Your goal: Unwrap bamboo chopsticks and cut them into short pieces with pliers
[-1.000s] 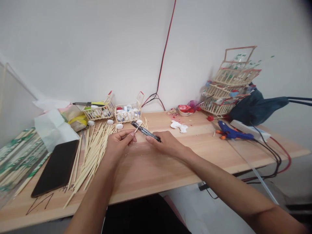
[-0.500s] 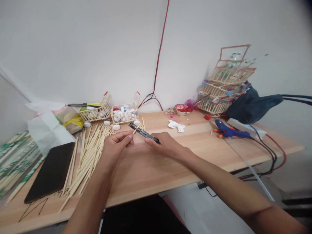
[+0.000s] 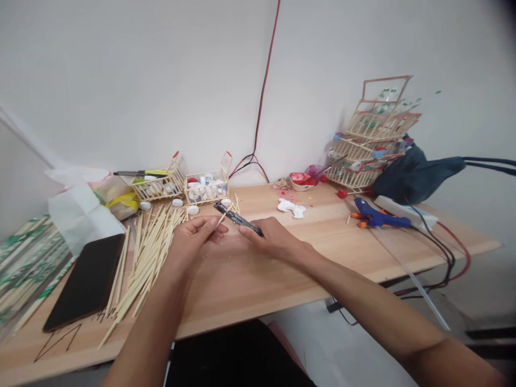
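Note:
My left hand (image 3: 199, 231) pinches a thin wooden stick (image 3: 222, 217) between thumb and fingertips. The stick's far end meets the front part of a slim dark metal hand tool (image 3: 234, 216), whose exact kind I cannot make out. My right hand (image 3: 268, 232) is wrapped around the tool's rear end, thumb along its side. Just left of my left hand, a loose heap of wooden sticks (image 3: 151, 258) spreads over the wooden table (image 3: 242, 285). Beyond the tool stands a small stick-built cart (image 3: 206, 189) filled with bottle caps.
A similar cart (image 3: 159, 185) stands behind the heap, with a black phone (image 3: 86, 282) and wrapped stick bundles (image 3: 32, 269) at left. Rightward lie crumpled white tissue (image 3: 291, 208), a red-stained bowl (image 3: 301, 181), stacked carts (image 3: 371, 145) and a blue glue gun (image 3: 379, 215) with cables.
My left hand's fingers have spread a little and shifted slightly right along the stick. The tool and my right hand stay almost in place.

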{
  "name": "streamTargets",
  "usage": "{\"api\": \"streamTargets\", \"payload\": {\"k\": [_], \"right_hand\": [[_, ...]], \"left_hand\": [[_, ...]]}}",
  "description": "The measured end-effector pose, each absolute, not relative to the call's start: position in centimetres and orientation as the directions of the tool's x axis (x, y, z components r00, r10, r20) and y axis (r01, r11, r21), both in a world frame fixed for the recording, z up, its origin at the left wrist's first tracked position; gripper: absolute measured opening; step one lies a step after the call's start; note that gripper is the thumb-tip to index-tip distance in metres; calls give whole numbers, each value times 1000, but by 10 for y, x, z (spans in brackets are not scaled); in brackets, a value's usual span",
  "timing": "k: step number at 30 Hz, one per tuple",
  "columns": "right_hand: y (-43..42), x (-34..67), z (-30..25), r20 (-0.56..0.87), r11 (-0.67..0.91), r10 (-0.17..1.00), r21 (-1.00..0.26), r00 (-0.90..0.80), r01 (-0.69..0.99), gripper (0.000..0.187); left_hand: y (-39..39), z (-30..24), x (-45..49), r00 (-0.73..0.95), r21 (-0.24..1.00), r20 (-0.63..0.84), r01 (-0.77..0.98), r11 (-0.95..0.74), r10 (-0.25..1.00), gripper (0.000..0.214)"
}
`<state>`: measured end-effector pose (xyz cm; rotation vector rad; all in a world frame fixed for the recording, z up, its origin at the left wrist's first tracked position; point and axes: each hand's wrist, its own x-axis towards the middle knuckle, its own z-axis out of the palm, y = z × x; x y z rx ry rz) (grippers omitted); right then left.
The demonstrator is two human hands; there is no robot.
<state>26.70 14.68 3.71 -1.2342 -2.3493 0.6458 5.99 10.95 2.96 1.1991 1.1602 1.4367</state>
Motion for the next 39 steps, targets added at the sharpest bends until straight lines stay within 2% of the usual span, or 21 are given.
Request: {"api": "streamTargets", "payload": {"k": [5, 17, 28, 39], "right_hand": [[146, 266, 35, 179, 534, 830, -532, -529, 657, 58], [148, 266, 30, 253, 585, 811, -363, -527, 725, 55], [146, 266, 28, 281, 593, 803, -295, -525, 749, 53], [143, 277, 34, 239, 588, 806, -224, -541, 777, 61]], "left_hand": [[107, 36, 64, -125, 976, 213, 78, -204, 969, 20], [106, 38, 65, -113, 959, 258, 147, -240, 960, 18], [103, 40, 62, -11, 909, 337, 264, -322, 941, 22], [102, 36, 67, 15, 948, 212, 241, -210, 977, 24]]}}
